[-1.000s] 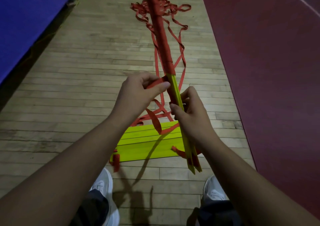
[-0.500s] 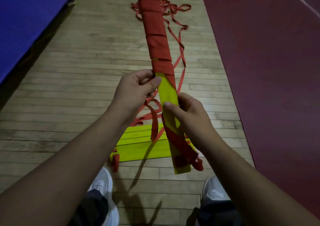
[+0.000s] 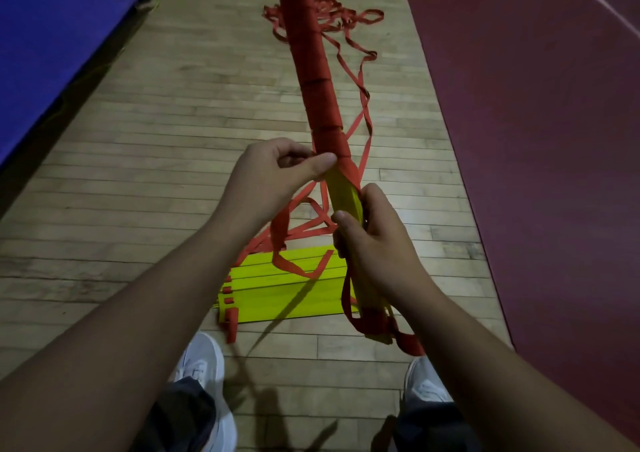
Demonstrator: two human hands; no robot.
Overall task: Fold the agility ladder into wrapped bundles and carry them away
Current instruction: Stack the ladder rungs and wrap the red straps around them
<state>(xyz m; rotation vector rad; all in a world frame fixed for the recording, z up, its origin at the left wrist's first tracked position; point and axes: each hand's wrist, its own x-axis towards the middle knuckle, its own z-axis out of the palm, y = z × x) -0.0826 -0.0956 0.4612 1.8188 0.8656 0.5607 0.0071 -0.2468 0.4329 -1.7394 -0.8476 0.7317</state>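
Observation:
A long bundle of yellow ladder rungs (image 3: 344,195) points away from me, most of its length wound in red strap (image 3: 313,70). My right hand (image 3: 375,243) grips the bundle's bare yellow near end. My left hand (image 3: 277,174) pinches the red strap at the edge of the wrapping. Loose red strap (image 3: 362,101) trails from the bundle down to the floor. A second stack of yellow rungs (image 3: 294,289) lies flat on the floor below my hands, with red strap ends at its left edge.
Wooden floorboards (image 3: 156,174) run beneath me. A blue mat (image 3: 52,36) lies at the left, a dark red court surface (image 3: 536,140) at the right. My two white shoes (image 3: 204,361) show at the bottom. A tangle of red strap (image 3: 332,11) lies farther ahead.
The bundle has been turned in my hands, first showing its thin edge, then its flat face. The red wrapping has crept nearer my right hand, and my left hand stays at the strap.

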